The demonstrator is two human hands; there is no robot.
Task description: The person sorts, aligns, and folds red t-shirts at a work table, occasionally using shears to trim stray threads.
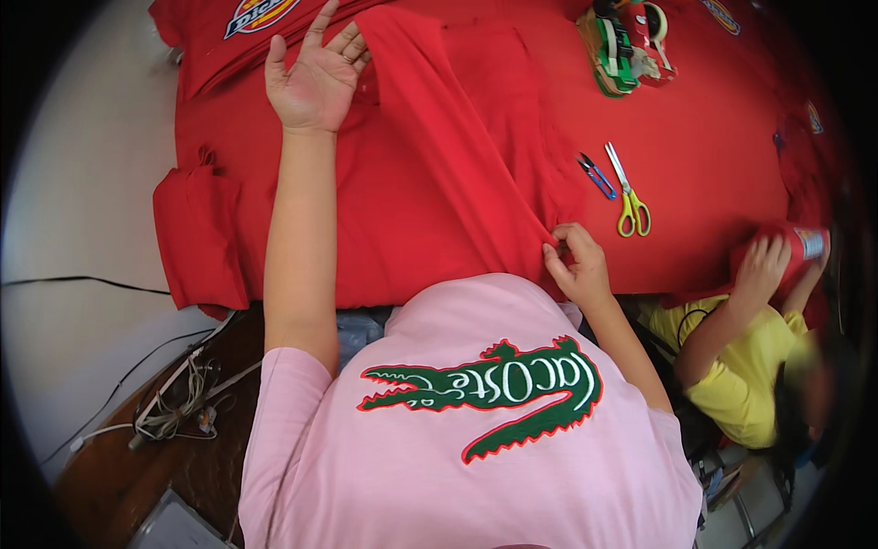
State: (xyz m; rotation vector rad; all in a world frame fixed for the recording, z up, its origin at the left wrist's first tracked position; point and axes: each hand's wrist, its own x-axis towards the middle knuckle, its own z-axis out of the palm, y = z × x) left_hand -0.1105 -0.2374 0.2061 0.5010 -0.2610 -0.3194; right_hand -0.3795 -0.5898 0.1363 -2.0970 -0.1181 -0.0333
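Across the red tabletop (718,137) lies a red cloth (448,128), its fold slanting from far left to near right; at its far end the left hand (317,80) is spread palm-up, fingertips at the cloth's edge, while at its near end the right hand (580,262) pinches the cloth, with yellow-handled scissors (627,194) beyond it to the far right and, smaller, blue snips (596,172) beside them

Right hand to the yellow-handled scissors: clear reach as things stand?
Likely yes. The scissors lie just beyond the right hand, slightly to its right, with nothing visible between. The hand is pinching the red fabric, though, so it would probably have to let go first.
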